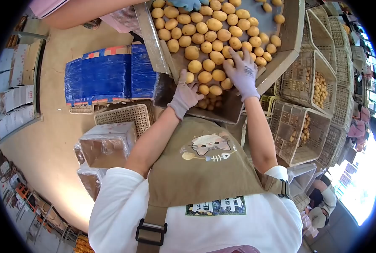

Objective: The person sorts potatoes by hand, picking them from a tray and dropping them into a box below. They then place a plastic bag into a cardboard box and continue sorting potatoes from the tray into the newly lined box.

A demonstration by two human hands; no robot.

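Observation:
Many small round yellow potatoes [216, 57] lie on a sloping sorting tray [160, 48] in front of me. My left hand [185, 96], in a pale thin glove, rests at the tray's near left edge. Its fingers are apart and touch potatoes at the lip. My right hand [242, 72], gloved the same way, reaches over the right side with spread fingers on potatoes. Neither hand is closed round a potato. Between my hands, several potatoes sit at the lip. Below it, more lie in a shaded box [226, 114] against my apron, partly hidden.
At the top, another person's blue-gloved hand [190, 4] is over the potatoes. Stacked plastic crates [293, 126] stand right, some holding potatoes. Left are a blue-wrapped stack [97, 78], an upturned-looking crate [127, 118] and plastic-wrapped boxes [106, 143]. Other people are at the far right.

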